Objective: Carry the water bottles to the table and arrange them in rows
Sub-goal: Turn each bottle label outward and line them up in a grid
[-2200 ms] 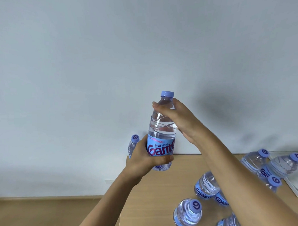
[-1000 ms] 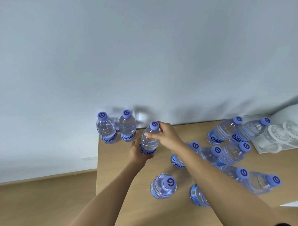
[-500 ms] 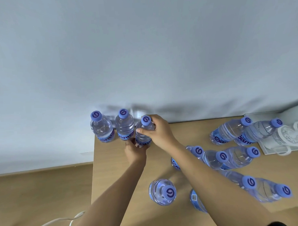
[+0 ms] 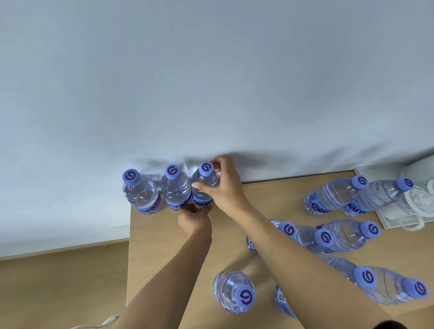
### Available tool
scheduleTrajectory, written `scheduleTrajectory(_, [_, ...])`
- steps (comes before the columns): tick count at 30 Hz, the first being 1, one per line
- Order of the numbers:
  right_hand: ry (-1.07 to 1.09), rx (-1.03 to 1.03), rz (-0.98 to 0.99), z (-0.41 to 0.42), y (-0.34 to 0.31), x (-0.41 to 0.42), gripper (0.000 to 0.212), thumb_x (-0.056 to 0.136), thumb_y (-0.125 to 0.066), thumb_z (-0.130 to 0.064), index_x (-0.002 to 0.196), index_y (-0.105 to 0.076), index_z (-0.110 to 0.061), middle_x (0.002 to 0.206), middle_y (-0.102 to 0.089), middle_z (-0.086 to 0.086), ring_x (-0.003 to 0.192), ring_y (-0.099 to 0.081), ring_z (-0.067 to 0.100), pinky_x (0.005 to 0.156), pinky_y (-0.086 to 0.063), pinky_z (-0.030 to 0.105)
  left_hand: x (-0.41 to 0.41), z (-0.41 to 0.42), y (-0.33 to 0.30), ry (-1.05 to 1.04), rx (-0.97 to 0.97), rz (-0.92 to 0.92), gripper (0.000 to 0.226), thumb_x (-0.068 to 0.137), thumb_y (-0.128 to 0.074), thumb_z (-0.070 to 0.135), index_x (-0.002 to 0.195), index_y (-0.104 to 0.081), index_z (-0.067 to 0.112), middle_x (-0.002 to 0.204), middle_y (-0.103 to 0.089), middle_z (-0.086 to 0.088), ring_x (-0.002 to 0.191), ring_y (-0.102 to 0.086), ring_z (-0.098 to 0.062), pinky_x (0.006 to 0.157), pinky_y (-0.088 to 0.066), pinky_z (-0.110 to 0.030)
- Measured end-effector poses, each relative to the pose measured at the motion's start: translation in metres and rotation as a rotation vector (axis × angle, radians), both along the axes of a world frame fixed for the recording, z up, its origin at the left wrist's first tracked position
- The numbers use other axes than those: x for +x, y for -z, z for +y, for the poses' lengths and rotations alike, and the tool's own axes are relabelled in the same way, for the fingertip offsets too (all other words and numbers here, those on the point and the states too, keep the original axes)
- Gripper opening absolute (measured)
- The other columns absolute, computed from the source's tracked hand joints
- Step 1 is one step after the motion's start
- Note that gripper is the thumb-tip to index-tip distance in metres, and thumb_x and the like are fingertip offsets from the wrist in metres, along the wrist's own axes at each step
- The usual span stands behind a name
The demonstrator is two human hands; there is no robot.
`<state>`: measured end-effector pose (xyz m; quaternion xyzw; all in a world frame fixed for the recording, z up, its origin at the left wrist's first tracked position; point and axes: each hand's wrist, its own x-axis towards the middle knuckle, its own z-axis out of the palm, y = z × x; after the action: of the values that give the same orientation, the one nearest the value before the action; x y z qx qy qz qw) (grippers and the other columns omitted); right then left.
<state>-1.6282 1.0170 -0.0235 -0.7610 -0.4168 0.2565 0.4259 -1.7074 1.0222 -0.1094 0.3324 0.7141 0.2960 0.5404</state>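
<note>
Seating third water bottle [image 4: 204, 187] in wall row at table's [image 4: 273, 194] 11 o'clock — right hand [image 4: 226, 188] grips its shoulder, left hand [image 4: 194, 218] its base. Roughly ten loose bottles [image 4: 336, 236] unsorted toward 3–5 o'clock.

Soft even light, faint shadows, wide-angle edge distortion.

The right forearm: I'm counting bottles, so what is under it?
Under the right forearm, two water bottles show only in part on the table. Their caps are covered, and more could be hidden.
</note>
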Motion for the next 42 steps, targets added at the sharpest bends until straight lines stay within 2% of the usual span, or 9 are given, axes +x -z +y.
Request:
scheduleTrajectory(6, [0.016, -0.022, -0.001, 0.003, 0.003, 0.0, 0.055, 0.074, -0.087, -0.02, 0.107, -0.048, -0.002, 0.11, -0.043, 0.002, 0.097, -0.048, 0.012, 0.074, -0.034, 0.0, -0.003, -0.001, -0.002, 0.042, -0.053, -0.038, 0.037, 0.068, -0.087, 0.014, 0.089, -0.057, 0.01, 0.078, -0.06, 0.004, 0.07, -0.054, -0.017, 0.07, -0.042, -0.031])
scheduleTrajectory(10, [-0.014, -0.065, 0.008, -0.002, 0.0, 0.0, 0.062, 0.073, -0.088, -0.026, 0.115, -0.048, -0.004, 0.115, -0.043, 0.001, 0.111, -0.05, 0.019, 0.083, -0.035, 0.013, -0.013, -0.003, -0.011, 0.176, -0.152, -0.082, 0.036, 0.071, -0.086, 0.018, 0.094, -0.06, 0.009, 0.084, -0.061, -0.002, 0.075, -0.054, -0.02, 0.064, -0.042, -0.026])
scheduleTrajectory(14, [-0.049, -0.17, 0.037, -0.014, -0.015, 0.008, 0.077, 0.074, -0.087, -0.032, 0.135, -0.045, -0.009, 0.134, -0.045, 0.006, 0.125, -0.045, 0.018, 0.094, -0.034, 0.019, -0.024, -0.004, -0.028, 0.397, -0.115, -0.181, 0.032, 0.077, -0.08, 0.008, 0.101, -0.059, 0.007, 0.093, -0.06, -0.004, 0.086, -0.056, -0.021, 0.083, -0.048, -0.035])
scheduleTrajectory(19, [-0.086, -0.238, 0.026, -0.041, -0.05, 0.027, 0.058, 0.082, -0.081, -0.031, 0.129, -0.053, -0.012, 0.131, -0.055, 0.004, 0.122, -0.051, 0.016, 0.088, -0.035, 0.02, -0.028, -0.009, -0.063, 0.603, -0.055, -0.245, 0.034, 0.082, -0.076, 0.01, 0.112, -0.061, 0.007, 0.096, -0.062, -0.003, 0.092, -0.059, -0.017, 0.09, -0.049, -0.034])
scheduleTrajectory(25, [-0.087, -0.267, -0.014, -0.087, -0.082, 0.049, 0.043, 0.086, -0.076, -0.031, 0.122, -0.06, -0.013, 0.126, -0.06, 0.003, 0.111, -0.055, 0.015, 0.087, -0.042, 0.025, -0.015, -0.033, -0.096, 0.749, 0.041, -0.255, 0.026, 0.085, -0.075, 0.017, 0.108, -0.063, 0.013, 0.095, -0.065, 0.0, 0.091, -0.061, -0.015, 0.09, -0.051, -0.033])
scheduleTrajectory(31, [-0.077, -0.277, 0.04, -0.131, -0.076, 0.052, 0.035, 0.086, -0.075, -0.035, 0.112, -0.063, -0.014, 0.117, -0.063, 0.0, 0.11, -0.058, 0.013, 0.084, -0.04, 0.023, -0.008, -0.053, -0.109, 0.75, 0.1, -0.216, 0.024, 0.087, -0.071, 0.018, 0.11, -0.064, 0.012, 0.094, -0.065, 0.0, 0.088, -0.061, -0.013, 0.08, -0.049, -0.027])
scheduleTrajectory(35, [-0.021, -0.199, 0.06, -0.145, -0.056, 0.039, 0.036, 0.082, -0.08, -0.026, 0.112, -0.064, -0.013, 0.115, -0.064, -0.002, 0.106, -0.056, 0.008, 0.082, -0.037, 0.016, -0.009, -0.059, -0.116, 0.67, 0.124, -0.192, 0.028, 0.09, -0.068, 0.017, 0.116, -0.061, 0.01, 0.099, -0.065, -0.002, 0.094, -0.061, -0.015, 0.084, -0.05, -0.029])
scheduleTrajectory(37, [0.039, -0.154, 0.046, -0.149, -0.046, 0.034, 0.041, 0.082, -0.079, -0.016, 0.118, -0.062, -0.01, 0.121, -0.063, 0.001, 0.111, -0.056, 0.012, 0.083, -0.035, 0.015, -0.011, -0.064, -0.119, 0.636, 0.131, -0.187, 0.028, 0.09, -0.067, 0.016, 0.117, -0.061, 0.009, 0.097, -0.065, -0.001, 0.093, -0.061, -0.015, 0.088, -0.05, -0.032])
scheduleTrajectory(42, [0.244, -0.059, 0.146, -0.159, -0.024, 0.031, 0.043, 0.082, -0.077, -0.008, 0.121, -0.059, -0.009, 0.122, -0.062, 0.0, 0.113, -0.054, 0.016, 0.093, -0.039, 0.024, -0.02, -0.076, -0.121, 0.538, 0.118, -0.198, 0.027, 0.091, -0.065, 0.013, 0.117, -0.061, 0.007, 0.098, -0.064, -0.005, 0.094, -0.061, -0.019, 0.094, -0.05, -0.037])
